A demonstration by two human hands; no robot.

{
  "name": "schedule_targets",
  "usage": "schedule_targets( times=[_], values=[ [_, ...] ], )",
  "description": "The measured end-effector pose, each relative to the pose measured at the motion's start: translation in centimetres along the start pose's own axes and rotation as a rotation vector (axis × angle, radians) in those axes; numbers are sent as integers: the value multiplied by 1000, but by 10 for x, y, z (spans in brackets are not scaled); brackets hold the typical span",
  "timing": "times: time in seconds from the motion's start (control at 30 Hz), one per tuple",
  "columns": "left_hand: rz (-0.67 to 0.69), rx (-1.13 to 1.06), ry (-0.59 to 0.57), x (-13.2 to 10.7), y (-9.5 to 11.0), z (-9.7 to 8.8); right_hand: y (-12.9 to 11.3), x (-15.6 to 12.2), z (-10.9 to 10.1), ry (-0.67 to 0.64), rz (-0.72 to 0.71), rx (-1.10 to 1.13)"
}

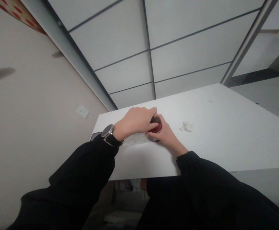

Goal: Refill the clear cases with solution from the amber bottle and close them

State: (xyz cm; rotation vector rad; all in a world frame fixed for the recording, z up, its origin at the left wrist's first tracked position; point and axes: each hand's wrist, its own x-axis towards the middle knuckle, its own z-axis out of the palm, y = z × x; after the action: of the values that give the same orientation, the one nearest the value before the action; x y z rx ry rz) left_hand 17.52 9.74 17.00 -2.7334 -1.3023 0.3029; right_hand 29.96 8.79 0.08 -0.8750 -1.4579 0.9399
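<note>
A small round container [156,128], red near its top and paler below, stands on the white table [201,140]. My right hand [166,133] is wrapped round its side, thumb towards me. Over its top curls my left hand [139,119], fingers and thumb bent at the rim; whatever they pinch is dark and mostly hidden. Beneath my left hand lies a clear, see-through piece of packaging [136,139], partly covered. A watch [107,131] with a dark strap is on my left wrist.
A crumpled whitish scrap [186,126] lies right of my hands, and a tiny bit [210,101] farther back. A dark-edged flat object [95,136] shows at the table's left edge. Sliding panel doors [127,73] stand behind; a wall with a socket [83,111] is left.
</note>
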Motion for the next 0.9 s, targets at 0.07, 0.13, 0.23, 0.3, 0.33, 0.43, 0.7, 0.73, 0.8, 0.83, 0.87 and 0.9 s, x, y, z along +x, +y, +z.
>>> schedule_targets(
  times=[0.07,0.13,0.23,0.3,0.33,0.43,0.7,0.73,0.8,0.83,0.87,0.9],
  values=[
    [-5,-107,-38,-1,-8,0,0,0,0,-8,-2,13],
    [-80,-178,30,0,-15,0,0,0,1,-2,-7,23],
    [-124,-283,238,7,-27,-3,-1,0,1,-2,-3,13],
    [-76,-375,295,18,-40,-3,-1,-1,1,-6,10,2],
    [-68,-403,275,25,-48,0,-1,-1,0,-7,15,-1],
    [-99,-419,91,51,-70,20,1,-1,-3,-12,15,-10],
    [2,-353,-209,103,-84,99,3,4,-4,-34,7,0],
    [30,-348,-229,106,-83,103,3,5,-4,-34,9,1],
    [89,-346,-253,110,-82,107,4,5,-4,-39,10,1],
    [119,-348,-256,112,-82,108,4,6,-4,-43,9,2],
    [146,-351,-250,113,-82,110,4,6,-4,-46,7,5],
    [171,-355,-233,114,-81,111,4,6,-4,-47,6,8]
  ],
)
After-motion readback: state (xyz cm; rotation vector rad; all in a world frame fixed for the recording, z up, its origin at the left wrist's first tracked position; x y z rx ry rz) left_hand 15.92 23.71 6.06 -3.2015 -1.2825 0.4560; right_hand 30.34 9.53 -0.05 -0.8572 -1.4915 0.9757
